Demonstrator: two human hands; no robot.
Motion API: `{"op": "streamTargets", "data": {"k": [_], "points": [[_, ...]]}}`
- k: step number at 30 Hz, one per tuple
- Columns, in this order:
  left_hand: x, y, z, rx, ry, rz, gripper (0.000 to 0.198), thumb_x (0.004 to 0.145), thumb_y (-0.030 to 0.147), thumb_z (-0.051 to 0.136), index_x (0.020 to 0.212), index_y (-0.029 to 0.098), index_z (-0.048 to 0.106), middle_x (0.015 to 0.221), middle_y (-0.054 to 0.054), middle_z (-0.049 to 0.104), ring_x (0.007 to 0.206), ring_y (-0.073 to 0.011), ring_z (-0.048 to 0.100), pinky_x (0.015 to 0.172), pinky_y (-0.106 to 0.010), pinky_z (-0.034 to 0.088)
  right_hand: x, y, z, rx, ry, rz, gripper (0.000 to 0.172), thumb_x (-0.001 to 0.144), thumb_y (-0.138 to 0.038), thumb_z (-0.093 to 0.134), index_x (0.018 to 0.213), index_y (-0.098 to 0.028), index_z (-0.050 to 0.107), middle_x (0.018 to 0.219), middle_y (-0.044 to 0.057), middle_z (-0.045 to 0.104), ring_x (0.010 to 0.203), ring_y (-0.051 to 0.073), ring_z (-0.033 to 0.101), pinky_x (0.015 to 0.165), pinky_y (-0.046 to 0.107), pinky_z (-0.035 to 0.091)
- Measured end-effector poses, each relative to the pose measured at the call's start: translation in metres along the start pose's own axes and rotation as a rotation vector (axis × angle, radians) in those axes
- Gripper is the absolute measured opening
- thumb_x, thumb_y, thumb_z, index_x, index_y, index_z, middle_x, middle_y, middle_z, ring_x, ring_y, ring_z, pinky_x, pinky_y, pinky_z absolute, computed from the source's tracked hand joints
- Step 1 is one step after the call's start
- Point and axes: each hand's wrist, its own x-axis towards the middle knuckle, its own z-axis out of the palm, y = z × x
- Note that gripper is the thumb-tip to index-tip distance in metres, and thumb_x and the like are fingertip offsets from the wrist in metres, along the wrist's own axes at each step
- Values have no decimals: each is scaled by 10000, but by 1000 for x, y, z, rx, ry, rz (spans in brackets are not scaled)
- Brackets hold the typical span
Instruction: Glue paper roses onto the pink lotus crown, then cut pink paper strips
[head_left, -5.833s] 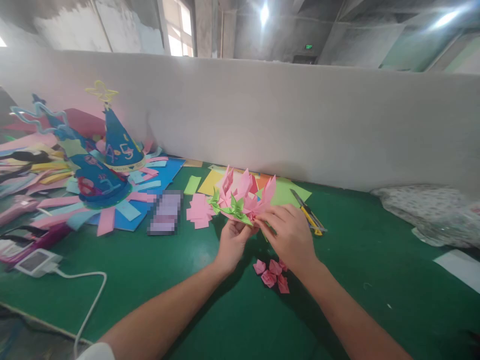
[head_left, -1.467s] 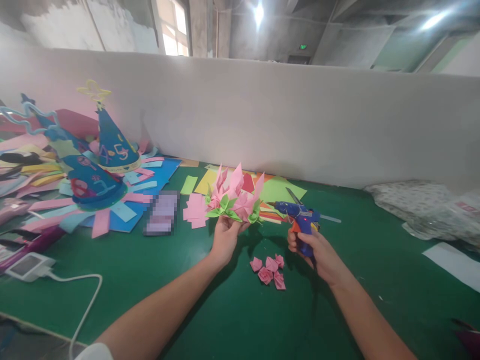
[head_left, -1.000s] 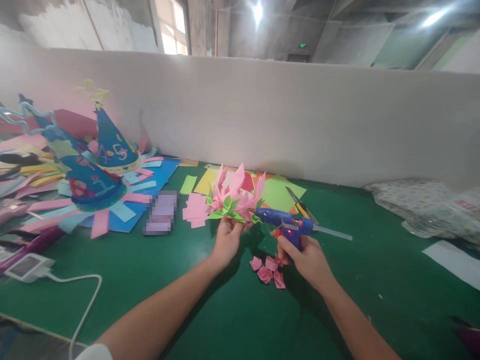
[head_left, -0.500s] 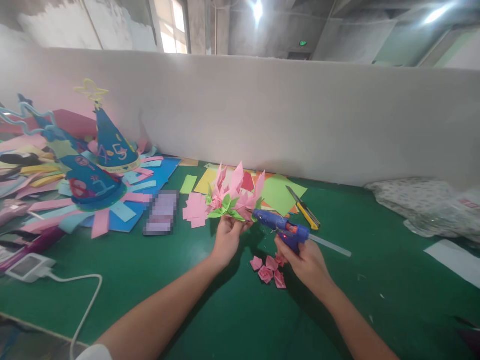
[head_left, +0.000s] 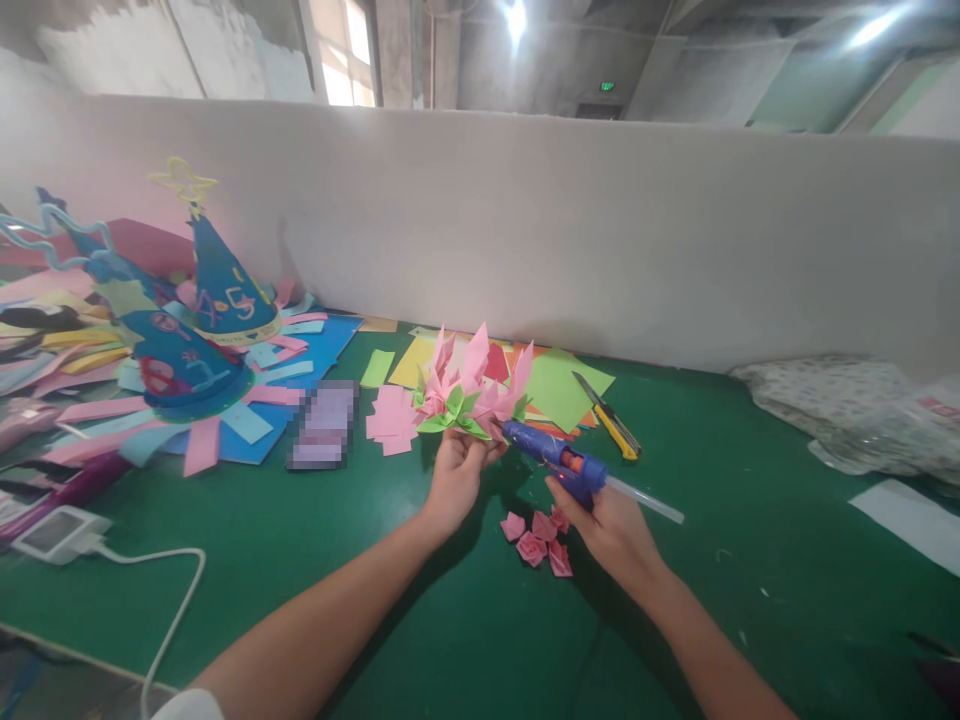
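The glue gun [head_left: 536, 440] has now come to the paper flower piece [head_left: 474, 375].

A moment ago its nozzle was apart from the piece; now it is at the lower right side, and the gun is tilted more, with the clear glue stick [head_left: 646, 499] sloping down behind. This suggests that glue is being applied there, but I cannot see any glue. The left hand [head_left: 454, 475] is pinching the piece from below and keeps it raised over the green counter [head_left: 420, 650]. The right hand [head_left: 619, 530] is closed around the gun's handle. The folded pink roses [head_left: 532, 549] lie on the counter, below the nozzle in this view.
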Motion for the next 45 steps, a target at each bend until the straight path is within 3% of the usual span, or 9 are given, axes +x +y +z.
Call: {"op": "streamTargets", "data": {"k": [8,20,28,35,39,45], "points": [[0,0,-1,13,-35,-16,374,650,390,746,892,184,550,909,-15,659,909,-159,633,919,-382,483,-2,4,-2,-41,16,14,308,871,-480,432,771,-215,555,624,19,603,581,196,584,529,283,422],[-1,0,1,45,-37,-13,352,629,418,750,807,174,569,852,-23,666,819,-155,635,823,-330,508,-2,6,-4,-89,-35,-83,251,893,-420,429,766,-220,512,655,19,599,591,180,585,515,263,411],[0,-2,0,30,-51,-16,313,647,368,745,829,172,584,902,-37,672,861,-176,645,885,-375,486,-3,11,-2,-65,-2,-66,220,892,-395,434,808,-218,535,691,28,625,609,181,602,515,260,409],[1,-3,-2,45,-51,3,359,654,412,732,869,179,565,962,-50,673,893,-179,641,868,-360,495,0,-3,-11,-119,-50,-54,230,886,-390,416,737,-228,481,573,-10,575,505,161,556,468,245,365],[3,-6,-4,65,-55,9,327,678,403,714,863,178,566,938,-50,674,909,-187,640,879,-372,489,0,-8,-16,-146,-119,-40,159,858,-334,434,870,-220,544,651,9,636,557,179,597,501,251,392],[4,-11,-8,106,-26,37,253,682,348,716,798,168,581,826,-23,668,828,-160,641,904,-368,481,-1,-7,-17,-126,-102,-24,243,890,-367,414,1033,-226,550,760,28,679,632,194,638,536,256,438]]}}
